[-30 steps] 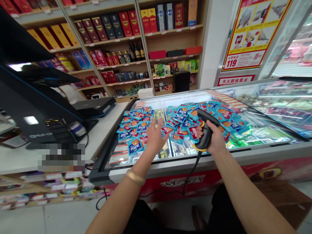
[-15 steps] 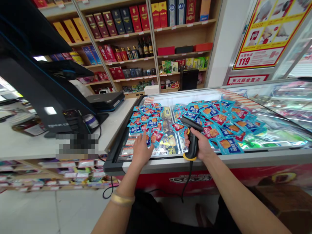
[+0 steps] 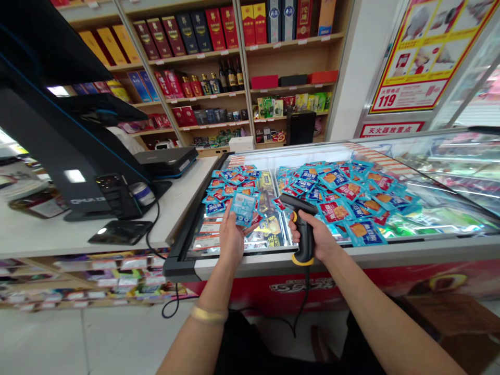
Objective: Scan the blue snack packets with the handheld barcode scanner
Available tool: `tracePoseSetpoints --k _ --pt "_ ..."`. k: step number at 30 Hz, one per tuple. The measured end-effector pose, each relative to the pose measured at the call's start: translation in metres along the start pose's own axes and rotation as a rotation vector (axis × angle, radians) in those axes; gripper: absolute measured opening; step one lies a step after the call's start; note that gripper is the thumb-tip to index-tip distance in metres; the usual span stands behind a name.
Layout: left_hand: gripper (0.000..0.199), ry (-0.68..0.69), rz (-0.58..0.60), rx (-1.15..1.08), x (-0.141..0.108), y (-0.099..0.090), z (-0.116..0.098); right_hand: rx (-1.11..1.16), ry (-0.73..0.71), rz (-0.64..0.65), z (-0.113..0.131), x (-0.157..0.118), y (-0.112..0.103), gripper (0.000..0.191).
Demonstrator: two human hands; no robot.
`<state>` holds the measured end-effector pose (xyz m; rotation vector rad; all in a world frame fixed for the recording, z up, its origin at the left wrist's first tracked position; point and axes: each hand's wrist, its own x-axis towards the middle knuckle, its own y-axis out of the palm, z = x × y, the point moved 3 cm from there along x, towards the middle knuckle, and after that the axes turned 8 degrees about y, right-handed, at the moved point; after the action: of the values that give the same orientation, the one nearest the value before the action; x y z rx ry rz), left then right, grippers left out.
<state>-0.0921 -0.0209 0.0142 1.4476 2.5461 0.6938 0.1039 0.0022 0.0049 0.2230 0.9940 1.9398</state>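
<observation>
My left hand is closed on a small light-blue snack packet, its printed back turned up, above the left pile of packets. In my right hand is a black and yellow barcode scanner, gripped by its handle, its head tilted toward the held packet. The scanner's cable hangs down in front of the freezer. A larger pile of red and blue snack packets lies on the freezer's glass top, to the right of and behind the scanner.
To the left a white counter carries a black checkout terminal, a phone-like black slab and a jar. Shelves with boxed bottles stand behind the freezer. A cardboard box sits on the floor at lower right.
My left hand has picked up a packet from the left pile and turned its back upward. The scanner in my right hand has shifted slightly left, toward the packet.
</observation>
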Motion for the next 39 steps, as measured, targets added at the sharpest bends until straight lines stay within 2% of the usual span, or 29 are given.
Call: tracePoseSetpoints --k 4,7,14,26,31,35,39 --pt "0.058 -0.068 0.09 -0.053 -0.006 0.018 0.012 -0.052 0.029 0.016 -0.001 -0.001 0.003 0.026" --pt "0.058 -0.023 0.133 0.024 -0.007 0.019 0.019 -0.094 0.052 0.028 -0.002 -0.003 0.007 0.026" --pt "0.05 0.129 0.303 0.353 -0.009 0.019 0.025 -0.117 0.03 0.042 -0.002 -0.006 0.012 0.027" --pt "0.051 0.192 0.335 0.411 -0.007 0.017 0.032 -0.144 0.016 0.003 -0.002 -0.007 0.013 0.03" --pt "0.051 0.226 0.363 0.505 -0.008 0.019 0.027 -0.053 0.012 0.028 -0.001 -0.005 0.01 0.028" --pt "0.047 0.367 0.469 0.633 -0.009 0.038 0.018 0.032 -0.071 0.001 0.014 -0.009 0.0 0.027" --pt "0.043 0.595 0.607 0.781 -0.006 0.081 0.017 0.039 -0.202 -0.055 0.044 -0.021 -0.019 0.024"
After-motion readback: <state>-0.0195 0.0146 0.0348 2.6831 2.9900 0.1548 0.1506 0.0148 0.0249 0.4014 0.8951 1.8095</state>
